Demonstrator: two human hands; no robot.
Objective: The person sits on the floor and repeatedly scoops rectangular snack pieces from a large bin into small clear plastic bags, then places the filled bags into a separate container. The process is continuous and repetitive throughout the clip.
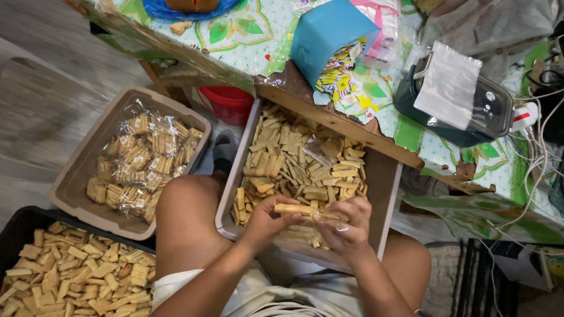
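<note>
A grey tray (pixel 385 194) of loose tan biscuit sticks (pixel 294 161) rests on the person's lap. To its left, a beige tub (pixel 76 182) holds clear, sealed biscuit packets (pixel 141 161). A tipped blue box (pixel 320 35) spills small yellow labels (pixel 343 76) on the table. The left hand (pixel 267 220) pinches one stick (pixel 294 208); the right hand (pixel 349 226) grips a clear bag (pixel 329 217).

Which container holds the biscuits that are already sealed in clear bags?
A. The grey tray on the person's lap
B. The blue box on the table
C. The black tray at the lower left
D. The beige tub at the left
D: the beige tub holds the clear-wrapped biscuit packs, while the black tray and the grey tray on the lap hold loose biscuits.
</note>
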